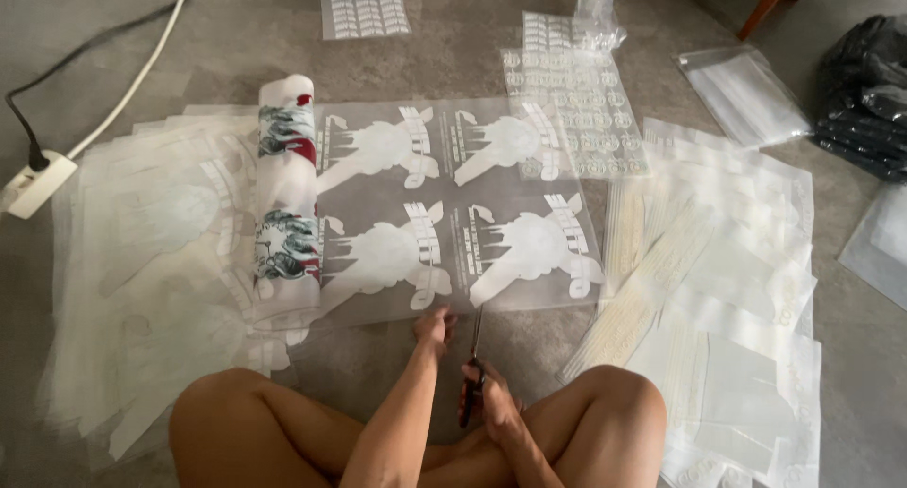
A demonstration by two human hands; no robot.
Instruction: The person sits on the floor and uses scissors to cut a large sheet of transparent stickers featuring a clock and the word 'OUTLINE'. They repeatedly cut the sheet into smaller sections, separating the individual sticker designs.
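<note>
- Bare knees frame the lower edge of the view.
- Right hand grips the scissors, blades pointing at the near edge of the film.
- Left hand presses its fingers on that edge, grasping nothing.
- Transparent film sheet lies flat on the floor, printed with four white figures, unrolled from a roll at its left.
</note>
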